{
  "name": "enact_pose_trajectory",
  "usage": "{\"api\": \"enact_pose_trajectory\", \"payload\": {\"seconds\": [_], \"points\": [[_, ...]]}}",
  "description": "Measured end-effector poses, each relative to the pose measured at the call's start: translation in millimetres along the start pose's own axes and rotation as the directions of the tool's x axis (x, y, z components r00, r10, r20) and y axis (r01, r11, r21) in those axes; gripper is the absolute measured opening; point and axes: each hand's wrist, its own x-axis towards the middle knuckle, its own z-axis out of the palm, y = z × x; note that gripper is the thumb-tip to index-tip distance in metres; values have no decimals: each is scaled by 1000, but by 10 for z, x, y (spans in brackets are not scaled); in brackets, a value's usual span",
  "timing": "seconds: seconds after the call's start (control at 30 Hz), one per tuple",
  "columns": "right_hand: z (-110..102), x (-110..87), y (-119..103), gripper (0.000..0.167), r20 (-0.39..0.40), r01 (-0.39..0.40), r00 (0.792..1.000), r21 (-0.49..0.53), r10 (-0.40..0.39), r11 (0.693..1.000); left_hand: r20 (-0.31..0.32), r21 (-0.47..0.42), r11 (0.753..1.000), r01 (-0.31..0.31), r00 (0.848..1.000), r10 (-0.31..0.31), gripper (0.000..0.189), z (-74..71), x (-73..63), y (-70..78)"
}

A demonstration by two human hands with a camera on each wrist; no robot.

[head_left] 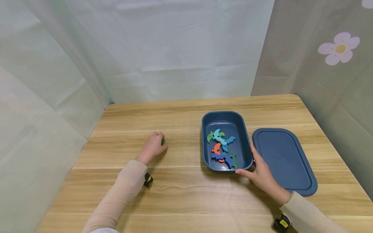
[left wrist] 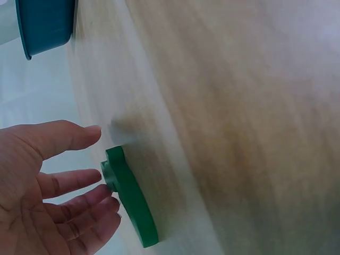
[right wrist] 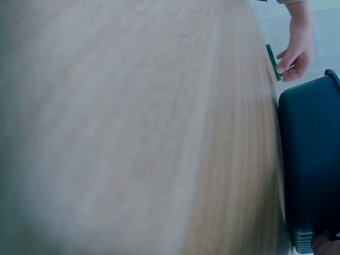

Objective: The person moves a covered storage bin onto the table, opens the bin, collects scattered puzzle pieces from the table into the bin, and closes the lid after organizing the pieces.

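On the left of the table my left hand (head_left: 152, 147) reaches down over a green wooden puzzle piece (left wrist: 133, 196). Its fingertips meet the piece's knob in the left wrist view, while the thumb stands apart above. From the head view most of that piece is hidden behind the hand. My right hand (head_left: 260, 171) grips the near right corner of a dark blue box (head_left: 224, 118), thumb at the front rim and fingers along the right side. Inside the box lie several puzzle pieces: light blue (head_left: 218, 136), green (head_left: 210, 137), orange (head_left: 216, 148) and dark blue (head_left: 225, 159).
The box's flat blue lid (head_left: 282, 158) lies on the wooden table (head_left: 180, 194) right of the box, close to my right hand. Pale curtains (head_left: 180, 48) hang behind the table and at its sides. Each wrist wears a small black camera (head_left: 148, 180).
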Motion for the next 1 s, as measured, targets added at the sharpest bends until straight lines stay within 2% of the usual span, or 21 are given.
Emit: {"api": "enact_pose_trajectory", "payload": {"seconds": [0.27, 1.0], "points": [[-9, 5, -7, 110, -5, 3, 1000, -2, -3, 1000, -9, 2, 1000, -12, 1000, 12, 38, 33, 3, -26], [-5, -4, 0, 111, 10, -8, 1000, 25, 8, 1000, -18, -50, 999, 6, 1000, -6, 28, 71, 42, -59]]}}
